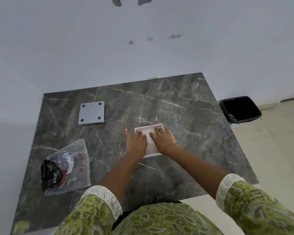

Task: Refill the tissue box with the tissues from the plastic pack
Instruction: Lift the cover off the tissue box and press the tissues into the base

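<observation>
White tissue box under left hand, right hand, mid-table.

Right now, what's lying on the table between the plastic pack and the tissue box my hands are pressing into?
Nothing: the head view shows only bare marble tabletop between the plastic pack and the tissue box.

A dark grey marble table with pale veins fills the middle of the view, pushed against a white wall that carries a few scuffed grey patches toward twelve o'clock. Off the table's edge at about two o'clock, a black bin with a dark liner stands on the pale tiled floor, close to the table's far corner and near the foot of the wall.
</observation>
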